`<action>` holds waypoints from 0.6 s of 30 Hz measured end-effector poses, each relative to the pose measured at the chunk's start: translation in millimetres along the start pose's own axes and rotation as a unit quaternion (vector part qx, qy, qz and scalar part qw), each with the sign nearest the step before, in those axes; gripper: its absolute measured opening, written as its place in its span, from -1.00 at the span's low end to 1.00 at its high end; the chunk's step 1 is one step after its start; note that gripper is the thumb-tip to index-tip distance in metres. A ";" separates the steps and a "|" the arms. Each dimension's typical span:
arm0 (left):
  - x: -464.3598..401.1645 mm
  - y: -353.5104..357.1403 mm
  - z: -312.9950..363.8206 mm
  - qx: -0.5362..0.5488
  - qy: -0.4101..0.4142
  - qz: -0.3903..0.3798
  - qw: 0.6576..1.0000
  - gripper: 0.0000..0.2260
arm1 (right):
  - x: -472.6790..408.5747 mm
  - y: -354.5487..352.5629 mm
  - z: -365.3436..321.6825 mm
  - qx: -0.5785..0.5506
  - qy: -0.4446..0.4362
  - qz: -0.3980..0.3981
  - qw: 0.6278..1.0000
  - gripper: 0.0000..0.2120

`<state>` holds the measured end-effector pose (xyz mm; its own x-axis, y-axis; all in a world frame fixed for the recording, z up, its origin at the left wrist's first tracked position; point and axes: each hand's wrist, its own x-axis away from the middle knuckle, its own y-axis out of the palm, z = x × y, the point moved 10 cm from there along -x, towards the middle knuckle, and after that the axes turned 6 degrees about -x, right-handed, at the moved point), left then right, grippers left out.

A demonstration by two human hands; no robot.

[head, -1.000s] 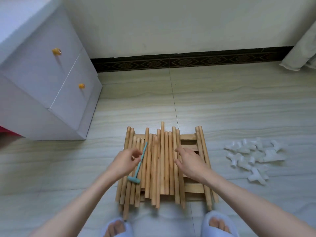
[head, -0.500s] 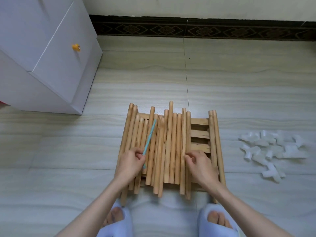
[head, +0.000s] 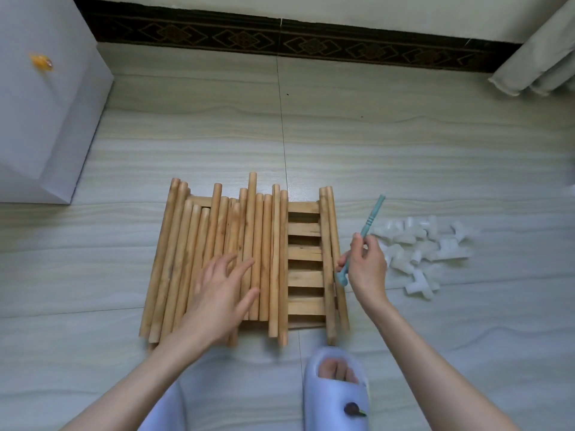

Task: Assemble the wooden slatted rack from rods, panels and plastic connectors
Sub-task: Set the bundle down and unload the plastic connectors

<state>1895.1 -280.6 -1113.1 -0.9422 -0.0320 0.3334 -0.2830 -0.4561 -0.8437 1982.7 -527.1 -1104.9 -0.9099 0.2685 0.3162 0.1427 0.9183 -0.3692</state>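
Observation:
Several wooden rods (head: 249, 244) lie side by side on the floor, on top of a slatted wooden panel (head: 305, 253) whose slats show at the right. My left hand (head: 221, 293) hovers over the rods with fingers spread, holding nothing. My right hand (head: 367, 265) grips a small teal plastic hammer (head: 373, 219) just right of the panel, its handle pointing up and away. A heap of white plastic connectors (head: 426, 247) lies on the floor further right.
A white cabinet (head: 40, 119) with a yellow knob stands at the back left. A dark patterned skirting board (head: 295, 42) runs along the wall, and a curtain (head: 541, 57) hangs at the back right. My slippered feet (head: 336, 396) are at the near edge.
The teal hammer has gone from my left hand to my right hand and moved to the right of the panel. My left hand now hovers open over the rods.

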 end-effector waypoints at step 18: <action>-3.3 49.3 -44.9 -0.112 -0.031 -0.171 0.978 -0.38 | -69.4 -54.6 86.4 0.401 0.104 -0.003 0.910 -0.73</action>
<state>1876.2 -263.0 -1174.7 -0.7753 0.0304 0.6309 -0.6179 -0.2434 -0.7476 2004.4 -621.0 -1182.2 -0.8048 0.3893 0.4481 -0.2681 0.4351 -0.8595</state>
